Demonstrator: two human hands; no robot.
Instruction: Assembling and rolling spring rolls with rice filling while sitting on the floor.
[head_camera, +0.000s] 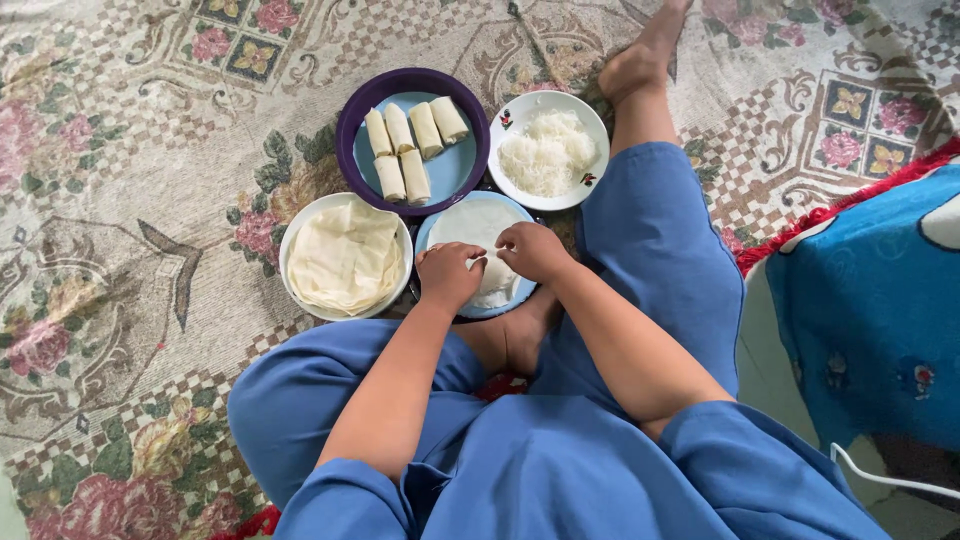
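While both hands press down near the centre of the frame, the left hand and the right hand curl their fingers onto a pale round wrapper lying flat on a light blue plate; each hand grips the wrapper's near edge, knuckles up. How far the wrapper is folded is hidden beneath them.

Left of that plate, a white bowl holds a stack of cream wrapper sheets. Above, in the upper middle, a purple-rimmed plate carries six finished rolls in two rows, their long axes running roughly up and down the frame, leaning slightly. Right of it, a white plate with small flower marks holds a heap of white shredded filling.

All four dishes touch or nearly touch on a floral carpet. Blue-clothed legs frame the lower half, one bare foot at upper right, another tucked just below the blue plate. A blue cushion fills the right edge.
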